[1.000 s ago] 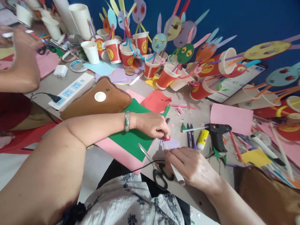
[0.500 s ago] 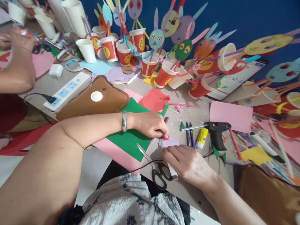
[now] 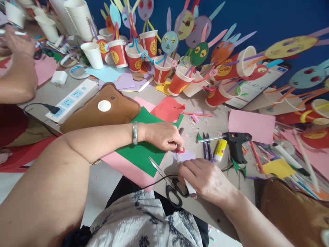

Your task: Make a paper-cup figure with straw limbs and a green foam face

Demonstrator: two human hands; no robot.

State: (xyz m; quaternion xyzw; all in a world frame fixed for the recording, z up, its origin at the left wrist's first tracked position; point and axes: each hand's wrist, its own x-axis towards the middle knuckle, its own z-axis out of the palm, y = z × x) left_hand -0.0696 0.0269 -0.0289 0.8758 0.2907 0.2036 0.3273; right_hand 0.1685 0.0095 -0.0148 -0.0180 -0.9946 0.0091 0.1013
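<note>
My left hand (image 3: 164,136), with fingers curled, pins a small red paper piece (image 3: 180,150) at its fingertips. Closed around a white marker (image 3: 190,188) is my right hand (image 3: 203,180); the marker's tip points at the red piece and seems to touch it. A scrap of light purple paper (image 3: 188,155) lies under and beside the red piece. Black-handled scissors (image 3: 173,196) rest partly open just left of my right hand. Under my left wrist are a green sheet (image 3: 144,156) and a pink sheet (image 3: 120,166).
Red-and-white paper cups (image 3: 180,80) with paper faces line the back. A glue gun (image 3: 236,145), a glue stick (image 3: 220,150) and purple scissors (image 3: 207,147) lie to the right. A brown pouch (image 3: 120,103) and a power strip (image 3: 74,101) sit left, near another person's arm (image 3: 17,75).
The view has shifted very slightly. My hands keep nearly the same pose on the red piece and the marker. At far left, the other person's hand has moved up, with a white pen-like stick showing.
</note>
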